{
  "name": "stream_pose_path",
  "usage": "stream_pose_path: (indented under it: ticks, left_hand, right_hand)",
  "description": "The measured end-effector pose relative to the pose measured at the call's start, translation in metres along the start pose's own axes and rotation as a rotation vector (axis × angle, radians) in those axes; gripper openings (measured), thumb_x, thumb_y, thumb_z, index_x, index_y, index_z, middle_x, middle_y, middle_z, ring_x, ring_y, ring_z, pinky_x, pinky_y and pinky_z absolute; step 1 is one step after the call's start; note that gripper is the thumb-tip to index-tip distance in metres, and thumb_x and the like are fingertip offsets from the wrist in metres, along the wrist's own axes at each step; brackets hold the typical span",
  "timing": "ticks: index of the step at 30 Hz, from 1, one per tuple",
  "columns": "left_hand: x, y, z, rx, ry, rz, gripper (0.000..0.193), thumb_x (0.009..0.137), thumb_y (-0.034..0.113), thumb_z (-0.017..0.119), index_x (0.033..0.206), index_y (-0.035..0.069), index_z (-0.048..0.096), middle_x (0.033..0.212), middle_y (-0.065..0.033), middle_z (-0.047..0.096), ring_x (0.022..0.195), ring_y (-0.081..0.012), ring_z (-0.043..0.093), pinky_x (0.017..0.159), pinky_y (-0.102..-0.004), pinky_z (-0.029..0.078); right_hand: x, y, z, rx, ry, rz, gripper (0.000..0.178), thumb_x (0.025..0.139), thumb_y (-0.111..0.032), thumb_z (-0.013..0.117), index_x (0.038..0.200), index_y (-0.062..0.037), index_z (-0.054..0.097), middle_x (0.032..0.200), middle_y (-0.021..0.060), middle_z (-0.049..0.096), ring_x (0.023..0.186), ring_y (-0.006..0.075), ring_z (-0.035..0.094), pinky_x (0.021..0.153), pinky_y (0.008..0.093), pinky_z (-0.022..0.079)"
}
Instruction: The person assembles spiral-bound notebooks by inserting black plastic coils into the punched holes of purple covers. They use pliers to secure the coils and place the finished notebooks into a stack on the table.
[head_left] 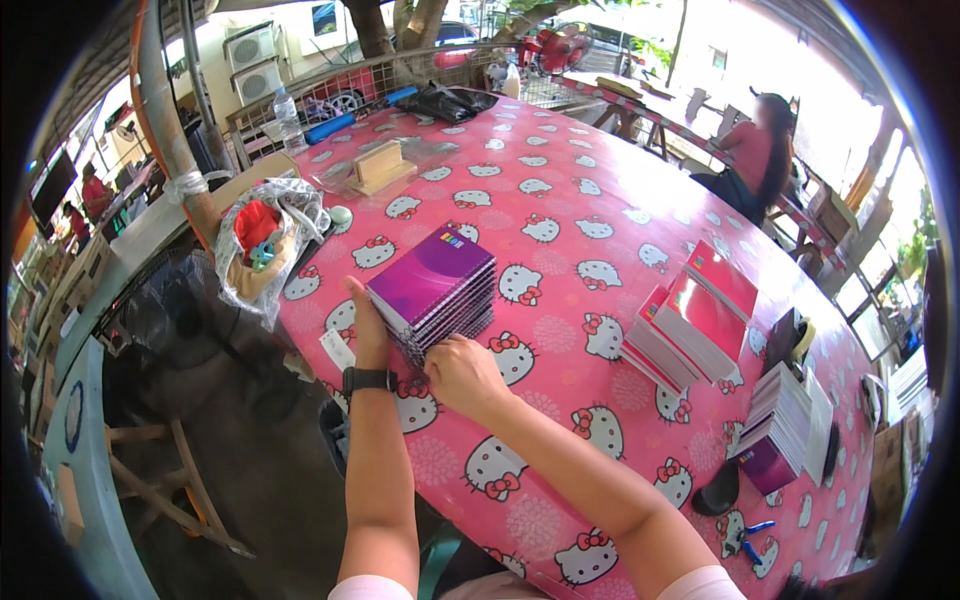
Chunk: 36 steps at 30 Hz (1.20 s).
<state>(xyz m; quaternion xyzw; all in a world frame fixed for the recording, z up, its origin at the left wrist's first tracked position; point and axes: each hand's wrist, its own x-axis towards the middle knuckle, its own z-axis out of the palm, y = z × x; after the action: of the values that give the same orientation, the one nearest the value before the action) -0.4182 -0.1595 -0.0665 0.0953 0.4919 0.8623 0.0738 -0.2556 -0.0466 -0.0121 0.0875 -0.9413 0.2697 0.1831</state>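
Observation:
A neat stack of purple spiral notebooks [432,272] stands near the left edge of the table, its wire-bound side toward me. My left hand [369,325], with a dark band at the wrist, presses along the left side of the stack, its fingers partly hidden. Against the near corner, by the wire coils, my right hand [464,374] rests with curled fingers. Together the two hands hold the stack between them. A white tag or paper slip [337,349] lies beside my left wrist.
Red-covered book stacks [690,318] and a pile of purple-covered pages [775,428] stand on the right of the pink table [550,330]. Blue-handled pliers [750,540] lie near right. Leftward are a plastic bag [262,240] and wooden block [382,168]. Another person [755,160] sits far right.

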Motion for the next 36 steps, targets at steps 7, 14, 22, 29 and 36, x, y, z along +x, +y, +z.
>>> stream_pose_path:
  ticks: [7,14,22,29,36]
  left_hand:
    - [-0.003,-0.003,0.005,-0.057,-0.002,0.065,0.083,0.093,0.069,0.021,0.104,-0.003,0.060,0.098,-0.0079,0.064,0.087,-0.0172,0.058,0.085,-0.0299,0.046]
    - [0.014,-0.022,-0.014,-0.108,0.054,0.061,0.087,0.092,0.070,0.023,0.114,-0.006,0.057,0.109,-0.0120,0.062,0.099,-0.0205,0.058,0.091,-0.0317,0.044]
    - [0.021,-0.015,-0.049,-0.122,-0.048,0.185,0.057,0.096,0.039,0.029,0.121,-0.005,0.054,0.114,-0.0141,0.060,0.103,-0.0236,0.055,0.097,-0.0360,0.041]
    - [-0.081,0.072,0.052,0.482,0.573,1.027,0.040,0.097,0.025,0.039,0.107,-0.005,0.062,0.102,-0.0161,0.064,0.092,-0.0246,0.059,0.086,-0.0355,0.047]
    - [-0.221,0.040,0.227,0.612,-0.534,1.166,0.017,0.089,0.015,0.054,0.091,0.002,0.065,0.096,-0.0130,0.064,0.090,-0.0269,0.059,0.083,-0.0398,0.046]
  right_hand:
    - [-0.010,-0.001,-0.027,-0.016,-0.142,0.064,0.008,0.072,-0.007,0.054,0.071,-0.0028,0.061,0.075,0.0139,0.063,0.082,0.0317,0.060,0.072,0.0433,0.050]
    - [-0.074,0.030,-0.070,-0.021,-0.244,-0.019,0.012,0.080,-0.013,0.055,0.081,-0.0024,0.061,0.082,0.0155,0.062,0.084,0.0337,0.061,0.073,0.0447,0.051]
    - [-0.283,0.034,-0.223,-0.133,-0.161,0.491,0.035,0.081,-0.026,0.068,0.109,-0.0048,0.063,0.113,0.0158,0.061,0.105,0.0341,0.056,0.094,0.0470,0.042]
    - [-0.398,0.020,-0.207,-0.410,0.140,0.731,0.056,0.072,-0.033,0.077,0.119,-0.0097,0.058,0.135,0.0142,0.046,0.119,0.0394,0.043,0.099,0.0488,0.041]
    - [-0.413,0.020,-0.238,-0.372,0.507,0.533,0.032,0.068,-0.016,0.078,0.095,-0.0055,0.066,0.105,0.0080,0.064,0.100,0.0297,0.053,0.087,0.0413,0.047]
